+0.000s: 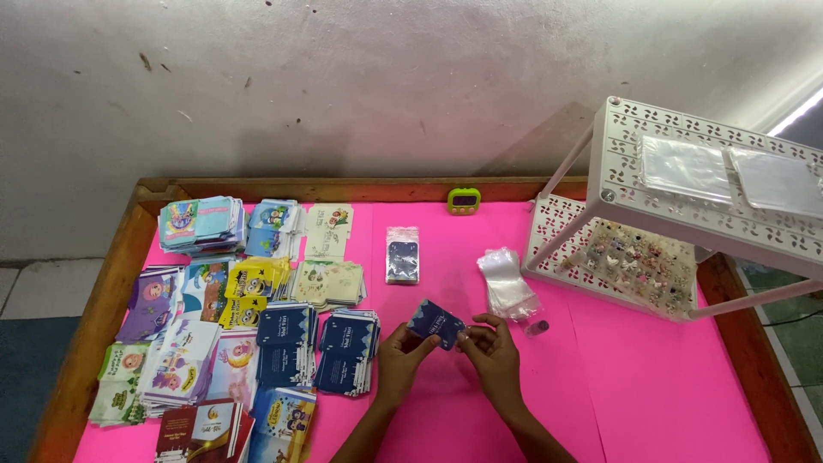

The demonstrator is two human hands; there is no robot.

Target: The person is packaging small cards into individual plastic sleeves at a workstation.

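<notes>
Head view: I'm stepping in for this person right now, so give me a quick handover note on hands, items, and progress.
Left hand and right hand together hold one dark blue card above the pink table. One bagged card lies finished farther back. Clear bags lie right of the hands; small trinkets sit on the white rack's lower shelf. Stacks of blue cards and other printed cards at left remain unbagged.
</notes>
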